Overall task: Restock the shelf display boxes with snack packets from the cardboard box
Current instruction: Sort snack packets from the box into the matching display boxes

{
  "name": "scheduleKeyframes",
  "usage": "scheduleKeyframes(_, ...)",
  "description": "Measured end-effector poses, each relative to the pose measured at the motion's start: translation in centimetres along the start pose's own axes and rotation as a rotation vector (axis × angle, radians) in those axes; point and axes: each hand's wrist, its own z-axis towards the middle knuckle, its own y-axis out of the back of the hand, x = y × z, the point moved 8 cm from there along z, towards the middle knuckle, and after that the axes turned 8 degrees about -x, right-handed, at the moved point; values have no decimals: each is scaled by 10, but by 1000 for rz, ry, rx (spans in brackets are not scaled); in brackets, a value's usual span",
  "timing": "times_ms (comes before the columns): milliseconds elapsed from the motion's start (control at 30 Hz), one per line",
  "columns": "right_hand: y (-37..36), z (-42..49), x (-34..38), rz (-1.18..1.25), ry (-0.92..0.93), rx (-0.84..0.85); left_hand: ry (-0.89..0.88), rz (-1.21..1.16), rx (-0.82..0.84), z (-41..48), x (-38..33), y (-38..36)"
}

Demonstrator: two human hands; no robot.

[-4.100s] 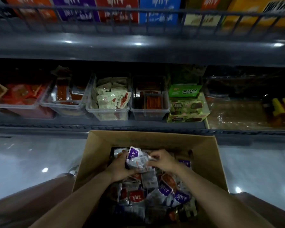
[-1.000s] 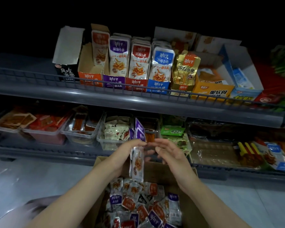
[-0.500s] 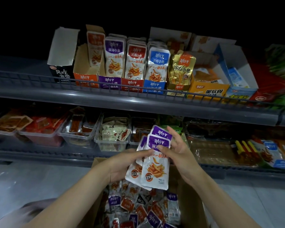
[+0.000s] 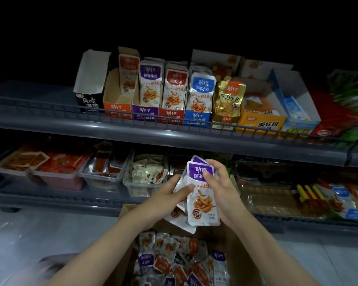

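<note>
Upper shelf [image 4: 174, 137], mid-frame — orange display box [image 4: 116, 108] nearly empty; left hand [image 4: 167, 197], right hand [image 4: 221, 188] grip purple packets [image 4: 202, 205]; cardboard box [image 4: 242, 263] well stocked.

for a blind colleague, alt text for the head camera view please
Left hand and right hand hold a few purple-topped snack packets above a cardboard box of mixed packets, facing a shelf of display boxes.
</note>
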Motion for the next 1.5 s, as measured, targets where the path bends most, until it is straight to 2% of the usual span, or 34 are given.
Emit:
scheduleKeyframes(100,-9,-2,11,33,13,-18,54,-113,-2,-5,-8,8)
scheduleKeyframes(167,-16,-5,19,27,19,-38,43,-109,-18,-5,-14,15)
scheduleKeyframes(300,-36,-12,39,-7,62,-87,-42,3,-39,-7,-32,24)
scheduleKeyframes(467,-66,-19,65,41,152,-72,-186,-70,-131,-20,-61,42)
scheduleKeyframes(533,-78,-17,76,35,166,14,-232,-142,-161,-25,-72,54)
scheduleKeyframes(733,-114,-11,124,-268,261,358,-331,-119,-133,-30,-101,88)
scheduleKeyframes(933,-150,4,151,-412,217,548,-387,-31,-140,-16,-119,112)
scheduleKeyframes(1133,-167,36,170,-425,352,496,-531,225,-257,13,-142,133)
scheduleKeyframes(1300,-165,78,180,-347,338,420,-508,190,-222,53,-156,147)
scheduleKeyframes(1400,-159,113,202,-317,420,291,-567,338,-432,72,-162,178)
scheduleKeyframes(1500,-156,141,227,-306,531,149,-624,663,-613,86,-161,198)
